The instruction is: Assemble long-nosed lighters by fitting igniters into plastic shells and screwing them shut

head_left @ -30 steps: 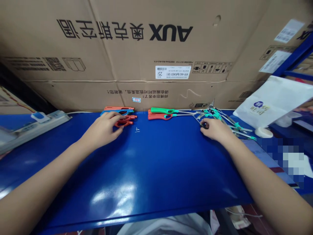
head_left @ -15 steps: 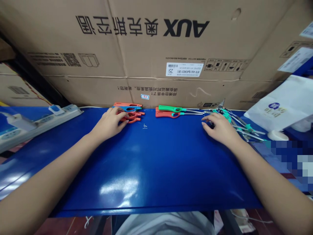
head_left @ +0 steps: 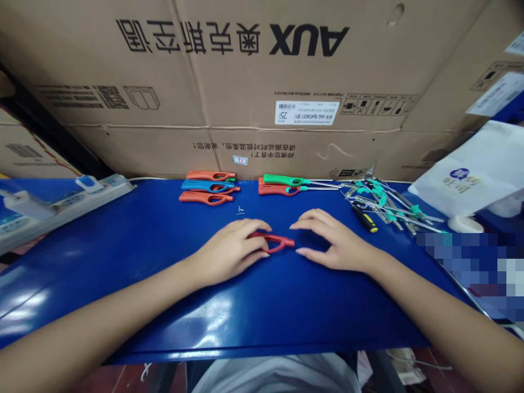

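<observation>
A red lighter handle [head_left: 289,243] with no metal tube is gripped in my left hand [head_left: 231,248], its ringed end pointing right above the blue table. Just past that tip, my right hand [head_left: 333,240] has thumb and fingers apart with nothing between them. Farther back on the left lie several loose handles, among them an orange one [head_left: 200,175], a blue one [head_left: 198,185] and a red-orange one [head_left: 194,197]. Right of these, a green lighter [head_left: 278,179] and a red lighter [head_left: 272,189] have metal tubes attached.
A pile of metal tubes with teal ends [head_left: 382,199] lies at the back right, beside a yellow-black screwdriver [head_left: 365,219]. Small thin white pieces [head_left: 240,210] are on the table [head_left: 254,311]. A cardboard box [head_left: 229,98] stands behind. A power strip [head_left: 110,188] and white bag [head_left: 470,169] flank it.
My left hand has taken a red handle from the left group and brought it nearer and right. My right hand has moved left and closer, away from the tube pile.
</observation>
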A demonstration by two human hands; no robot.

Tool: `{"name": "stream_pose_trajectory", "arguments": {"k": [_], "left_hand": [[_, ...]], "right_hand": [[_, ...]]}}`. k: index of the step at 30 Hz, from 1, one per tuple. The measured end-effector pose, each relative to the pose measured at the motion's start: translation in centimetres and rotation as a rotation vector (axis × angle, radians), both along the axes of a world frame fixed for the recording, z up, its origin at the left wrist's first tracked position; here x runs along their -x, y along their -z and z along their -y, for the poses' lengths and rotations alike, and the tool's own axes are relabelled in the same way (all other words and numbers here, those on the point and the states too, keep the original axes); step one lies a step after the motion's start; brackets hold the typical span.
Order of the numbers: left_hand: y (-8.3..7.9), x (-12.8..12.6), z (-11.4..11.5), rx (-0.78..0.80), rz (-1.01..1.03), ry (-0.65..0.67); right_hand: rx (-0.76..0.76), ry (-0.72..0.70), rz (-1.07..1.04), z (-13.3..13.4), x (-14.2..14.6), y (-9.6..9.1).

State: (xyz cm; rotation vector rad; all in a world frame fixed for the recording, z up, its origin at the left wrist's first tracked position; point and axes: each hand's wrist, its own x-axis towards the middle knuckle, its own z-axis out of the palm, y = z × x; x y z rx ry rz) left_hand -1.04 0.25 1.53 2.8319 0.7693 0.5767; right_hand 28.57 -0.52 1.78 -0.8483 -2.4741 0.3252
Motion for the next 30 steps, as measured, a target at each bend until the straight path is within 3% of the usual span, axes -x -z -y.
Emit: {"name": "stream_pose_trajectory", "arguments": {"k": [6, 17, 30], "left_hand": [[1.4, -1.3, 1.0, 0.168, 0.105, 0.091], [2.2, 0.1, -0.8, 0.263, 0.203, -0.085], [2.3, -0.4, -0.7, 0.36, 0.302, -0.166]], "right_hand": [[0.104, -0.158, 0.09, 0.8, 1.6, 0.9], [0.165, -0.059, 0.136, -0.8, -1.4, 0.1], [0.137, -0.074, 0.024, -0.3, -0.5, 0.6]]}}
